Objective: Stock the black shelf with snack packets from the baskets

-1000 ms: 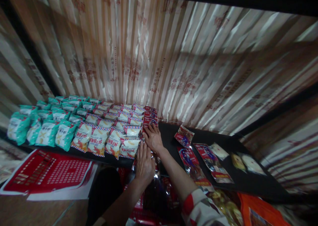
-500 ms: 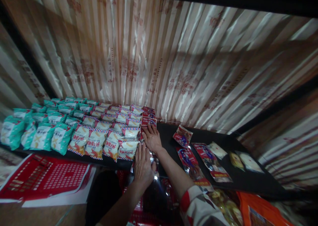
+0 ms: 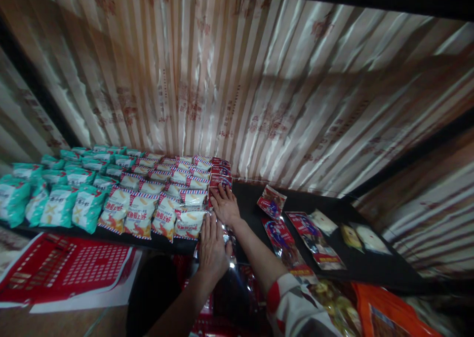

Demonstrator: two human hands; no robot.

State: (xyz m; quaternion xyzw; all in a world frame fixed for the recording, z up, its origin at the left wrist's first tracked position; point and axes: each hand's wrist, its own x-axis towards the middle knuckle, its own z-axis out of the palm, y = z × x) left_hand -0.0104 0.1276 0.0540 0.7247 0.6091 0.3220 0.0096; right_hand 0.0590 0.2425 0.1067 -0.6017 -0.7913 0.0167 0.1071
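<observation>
My right hand (image 3: pixel 225 205) lies flat, fingers spread, on a column of red snack packets (image 3: pixel 220 171) on a black shelf (image 3: pixel 370 270). My left hand (image 3: pixel 214 245) also lies flat, just in front of it, pressing on a shiny packet (image 3: pixel 230 239) at the shelf's front edge. To the left of both hands run rows of white, red-striped snack bags (image 3: pixel 165 199). Farther left stand rows of teal snack bags (image 3: pixel 55 189).
To the right, loose red packets (image 3: pixel 292 231) and pale packets (image 3: pixel 365 238) lie scattered on the black shelf. A red plastic crate (image 3: pixel 62 268) sits low at the left. An orange bag (image 3: pixel 385 312) fills the bottom right. A striped cardboard wall (image 3: pixel 237 80) backs the shelf.
Both hands stay flat on the packets in the same place. The view has drifted a little, so the bags sit slightly farther left in the picture.
</observation>
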